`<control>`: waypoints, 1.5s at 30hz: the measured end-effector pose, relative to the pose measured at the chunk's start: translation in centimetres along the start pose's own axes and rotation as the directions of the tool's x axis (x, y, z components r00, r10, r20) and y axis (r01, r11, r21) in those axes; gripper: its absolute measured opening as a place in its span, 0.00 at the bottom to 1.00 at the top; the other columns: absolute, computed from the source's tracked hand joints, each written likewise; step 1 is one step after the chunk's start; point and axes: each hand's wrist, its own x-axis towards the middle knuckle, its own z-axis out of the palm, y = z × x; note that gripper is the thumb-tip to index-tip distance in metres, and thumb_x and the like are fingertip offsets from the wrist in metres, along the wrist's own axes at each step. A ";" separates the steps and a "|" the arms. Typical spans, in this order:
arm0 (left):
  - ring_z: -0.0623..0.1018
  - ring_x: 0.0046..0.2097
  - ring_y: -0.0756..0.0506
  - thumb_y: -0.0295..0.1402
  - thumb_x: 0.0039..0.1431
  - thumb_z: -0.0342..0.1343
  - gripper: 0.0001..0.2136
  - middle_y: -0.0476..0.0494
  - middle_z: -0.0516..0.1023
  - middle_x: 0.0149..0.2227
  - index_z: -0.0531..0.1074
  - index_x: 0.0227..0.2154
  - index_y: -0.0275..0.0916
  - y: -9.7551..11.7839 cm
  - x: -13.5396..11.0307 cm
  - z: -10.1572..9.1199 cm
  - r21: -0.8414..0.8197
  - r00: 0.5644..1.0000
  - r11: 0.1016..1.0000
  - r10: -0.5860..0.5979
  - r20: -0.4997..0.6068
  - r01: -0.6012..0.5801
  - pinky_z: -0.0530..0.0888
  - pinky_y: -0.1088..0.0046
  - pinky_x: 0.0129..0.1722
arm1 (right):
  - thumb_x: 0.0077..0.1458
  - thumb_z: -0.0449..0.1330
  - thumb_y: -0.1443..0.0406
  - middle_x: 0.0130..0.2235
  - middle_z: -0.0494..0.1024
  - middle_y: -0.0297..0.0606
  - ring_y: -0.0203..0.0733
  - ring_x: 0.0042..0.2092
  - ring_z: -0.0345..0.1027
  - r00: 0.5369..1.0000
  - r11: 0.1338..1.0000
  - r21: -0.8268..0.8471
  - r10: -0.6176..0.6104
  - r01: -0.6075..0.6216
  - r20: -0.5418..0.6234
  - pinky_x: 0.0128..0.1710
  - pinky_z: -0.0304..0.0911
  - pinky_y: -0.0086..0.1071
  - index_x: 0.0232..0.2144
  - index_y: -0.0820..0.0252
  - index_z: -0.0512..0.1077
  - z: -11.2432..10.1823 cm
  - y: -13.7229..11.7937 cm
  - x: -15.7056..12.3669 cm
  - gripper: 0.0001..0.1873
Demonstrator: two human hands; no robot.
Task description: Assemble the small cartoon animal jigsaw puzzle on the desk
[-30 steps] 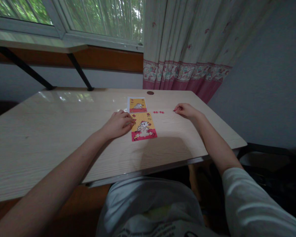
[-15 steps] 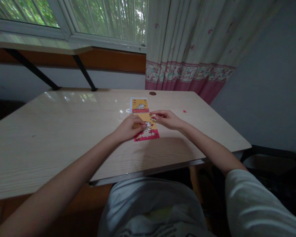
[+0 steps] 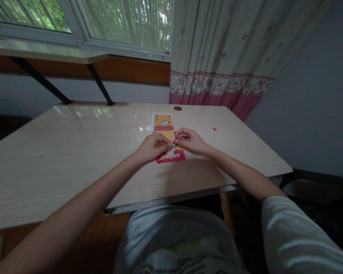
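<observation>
A partly filled jigsaw puzzle [image 3: 181, 156], yellow above and red below, lies on the desk under my hands, with a jagged pale gap in its lower middle. My right hand [image 3: 190, 140] pinches a small puzzle piece [image 3: 173, 144] over the puzzle's right half. From the left, my left hand [image 3: 154, 146] rests on the puzzle, thumb and forefinger closed together close to that piece. What those left fingertips hold, if anything, is hidden. Just beyond the puzzle lies a matching picture card [image 3: 164, 121] with a white animal on yellow and red.
One loose red puzzle piece [image 3: 214, 129] lies to the right on the pale wooden desk [image 3: 74, 152]. A round dark cable hole [image 3: 177, 108] sits near the far edge. Black shelf supports [image 3: 100, 85] rise at the back left, and a curtain [image 3: 220, 83] hangs behind.
My right hand has moved slightly left and toward me with the puzzle piece, bringing its fingertips close to my left ones. My left hand has shifted very little.
</observation>
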 end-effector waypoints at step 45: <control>0.75 0.36 0.45 0.38 0.54 0.56 0.10 0.42 0.80 0.33 0.79 0.28 0.38 -1.1 -0.3 -1.8 -0.078 0.990 0.992 -0.110 -0.086 0.103 0.70 0.65 0.39 | 0.60 0.57 0.60 0.31 0.79 0.37 0.40 0.36 0.68 0.859 0.529 -0.750 -0.503 0.396 0.099 0.42 0.54 0.37 0.33 0.58 0.76 -1.7 -1.5 -1.3 0.10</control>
